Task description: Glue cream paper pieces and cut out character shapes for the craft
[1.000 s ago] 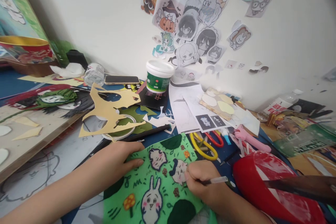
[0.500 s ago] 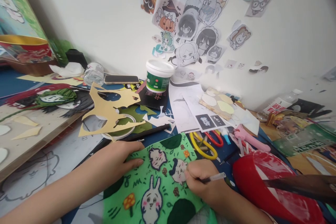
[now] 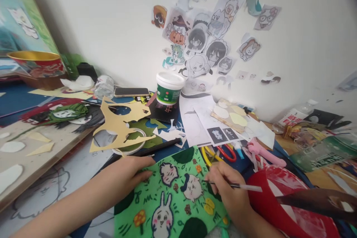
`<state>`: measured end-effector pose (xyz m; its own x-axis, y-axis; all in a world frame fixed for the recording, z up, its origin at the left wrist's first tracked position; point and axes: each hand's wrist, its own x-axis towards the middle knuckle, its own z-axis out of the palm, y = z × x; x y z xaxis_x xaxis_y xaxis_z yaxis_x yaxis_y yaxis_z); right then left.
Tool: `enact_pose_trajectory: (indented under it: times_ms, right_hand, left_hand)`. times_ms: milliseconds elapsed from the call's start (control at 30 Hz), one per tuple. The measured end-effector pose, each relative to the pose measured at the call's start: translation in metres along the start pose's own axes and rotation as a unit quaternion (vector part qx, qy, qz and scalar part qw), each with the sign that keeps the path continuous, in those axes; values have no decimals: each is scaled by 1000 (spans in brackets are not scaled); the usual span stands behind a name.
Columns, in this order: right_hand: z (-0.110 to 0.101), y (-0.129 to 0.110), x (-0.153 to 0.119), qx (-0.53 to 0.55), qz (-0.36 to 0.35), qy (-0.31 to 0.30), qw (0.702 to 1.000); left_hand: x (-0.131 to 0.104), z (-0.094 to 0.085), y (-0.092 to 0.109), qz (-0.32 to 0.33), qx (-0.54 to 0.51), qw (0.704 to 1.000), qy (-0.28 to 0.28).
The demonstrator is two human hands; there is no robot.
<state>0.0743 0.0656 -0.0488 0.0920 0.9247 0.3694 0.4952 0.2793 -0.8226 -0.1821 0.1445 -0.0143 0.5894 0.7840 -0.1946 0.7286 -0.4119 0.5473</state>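
A bright green picture (image 3: 174,193) with cartoon animals, mushrooms, a yellow butterfly and dark green patches lies slanted at the front. My left hand (image 3: 139,169) grips its upper left edge, with the thumb on the green face. Over the right part of the picture, my right hand (image 3: 225,182) is closed around a thin pen (image 3: 247,186) with a pale, see-through barrel. The dark tip points left, near the round-faced animal; I cannot tell whether it touches the surface. Just behind the right hand lie scissors with yellow handles (image 3: 206,156).
A white and green tub (image 3: 169,89) stands at the back by a phone (image 3: 132,92). Cut yellow card (image 3: 111,122) lies at left. A red pouch (image 3: 279,193), pink tool (image 3: 264,152) and bottle (image 3: 298,115) are at right. A dark blade-like object (image 3: 309,200) juts in there.
My right hand, pen in it, has moved right and up off the round-faced animal, uncovering the yellow butterfly. My left hand keeps its place on the picture. The view has tilted slightly up.
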Motion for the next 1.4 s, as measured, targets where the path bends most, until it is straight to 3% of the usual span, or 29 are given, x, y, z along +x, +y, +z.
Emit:
enact_pose_trajectory:
  times_ms: [233,333,500,667,867,1033,1167,1400]
  right_hand:
    - [-9,-2,-2,-32,-133,76,988]
    - [-13,-9,0,-71,-154,87,982]
    - [-12,-7,5,-98,-60,95,989]
    - [-6,-5,9,19,51,64,996]
    - [-2,-14,11,119,108,53,985]
    - [-1,-11,10,147,141,49,978]
    - [-4,-11,9,177,169,103,964]
    - [-1,-18,10,274,209,158,925]
  left_hand:
    - [-6,-12,4,3,-57,997,-46]
    - [-9,-19,9,-5,-88,995,-56]
    - [-13,-31,15,0,-117,991,-63]
    - [-15,-34,15,9,-147,988,-52]
    - [-7,-28,2,-11,-204,979,6]
    - [-6,-24,4,-88,-366,922,86]
    - [-12,-24,12,-133,-487,856,112]
    - [-8,-18,12,-176,-637,749,43]
